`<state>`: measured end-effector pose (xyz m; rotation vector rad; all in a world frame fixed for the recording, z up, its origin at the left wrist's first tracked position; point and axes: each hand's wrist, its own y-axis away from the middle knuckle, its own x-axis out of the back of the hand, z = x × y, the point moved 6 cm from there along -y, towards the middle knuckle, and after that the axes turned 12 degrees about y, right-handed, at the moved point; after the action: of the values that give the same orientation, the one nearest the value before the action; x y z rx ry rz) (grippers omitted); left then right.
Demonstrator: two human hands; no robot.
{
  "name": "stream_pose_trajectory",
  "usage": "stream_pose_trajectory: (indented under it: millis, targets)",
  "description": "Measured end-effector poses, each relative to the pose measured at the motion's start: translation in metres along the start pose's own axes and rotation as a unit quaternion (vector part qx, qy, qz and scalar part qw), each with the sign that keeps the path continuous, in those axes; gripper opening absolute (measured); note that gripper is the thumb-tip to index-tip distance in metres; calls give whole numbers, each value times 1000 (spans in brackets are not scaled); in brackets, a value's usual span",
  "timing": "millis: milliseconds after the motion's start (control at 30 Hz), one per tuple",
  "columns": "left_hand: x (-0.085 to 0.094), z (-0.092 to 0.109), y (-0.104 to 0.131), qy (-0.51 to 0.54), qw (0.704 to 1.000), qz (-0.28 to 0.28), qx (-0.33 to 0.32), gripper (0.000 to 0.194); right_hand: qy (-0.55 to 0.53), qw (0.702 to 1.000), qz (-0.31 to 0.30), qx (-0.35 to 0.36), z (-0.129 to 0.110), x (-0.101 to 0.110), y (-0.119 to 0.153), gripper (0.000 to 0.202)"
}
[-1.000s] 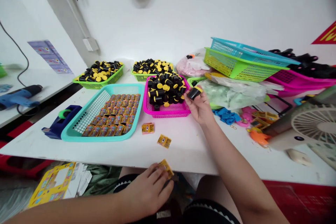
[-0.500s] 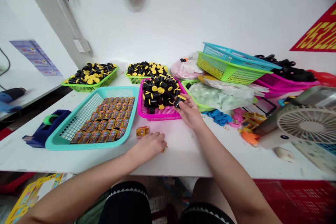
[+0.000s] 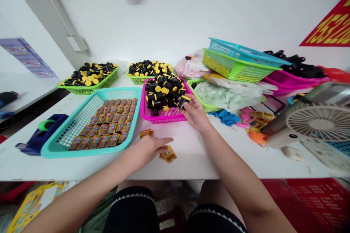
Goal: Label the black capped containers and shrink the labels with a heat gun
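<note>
My right hand [image 3: 194, 112] holds a black cylinder with a yellow cap [image 3: 183, 102] at the front right corner of the pink basket [image 3: 164, 119], which is heaped with similar cylinders. Low over the white table, my left hand [image 3: 150, 148] has its index finger stretched out to the right. Small yellow printed pieces [image 3: 169, 154] lie just beneath and beside its fingers. Another printed stack [image 3: 146, 133] sits behind that hand, partly covered by it. To the left, a turquoise basket [image 3: 90, 153] contains rows of labelled cylinders [image 3: 109, 125].
A blue tape dispenser [image 3: 43, 133] stands left of the turquoise basket. Green baskets of cylinders [image 3: 90, 80] are at the back. On the right are stacked baskets [image 3: 240, 67], plastic bags [image 3: 218, 98], blue pieces [image 3: 226, 117] and a fan [image 3: 318, 123].
My left hand has shifted left and its index finger has extended, uncovering the yellow printed pieces. My right hand still holds the cylinder, now tilted more upright. The view has shifted slightly.
</note>
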<state>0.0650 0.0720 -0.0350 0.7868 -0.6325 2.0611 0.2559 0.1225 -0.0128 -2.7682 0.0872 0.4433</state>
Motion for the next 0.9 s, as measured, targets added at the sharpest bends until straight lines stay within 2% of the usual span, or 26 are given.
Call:
stream_pose_trajectory:
  millis: [67, 167, 233, 300, 367, 467, 533, 700, 900]
  targets:
    - [18, 21, -10, -30, 996, 54, -57, 24, 2, 1000, 12, 8, -1, 0, 1, 38]
    - [38, 36, -28, -64, 977, 162, -121, 27, 26, 999, 36, 28, -4, 1, 1, 37]
    - [39, 28, -38, -78, 969, 213, -102, 41, 47, 997, 49, 40, -5, 2, 2, 33]
    - [31, 12, -43, -94, 962, 248, -66, 56, 59, 996, 50, 48, -7, 3, 2, 30]
    - [20, -4, -41, -115, 953, 277, -44, 64, 64, 996, 42, 48, -7, 2, 2, 28]
    - [9, -23, -34, -129, 948, 290, -18, 69, 76, 996, 31, 36, -6, -1, 4, 28]
    - [7, -31, -32, -132, 951, 279, -2, 71, 89, 995, 24, 27, -7, -5, 7, 29]
    - [9, -30, -34, -111, 959, 255, -53, 79, 101, 995, 2, -1, -4, -16, 13, 34]
    - [13, -33, -27, -94, 948, 291, -85, 85, 123, 992, -21, -20, 4, -24, 17, 36]
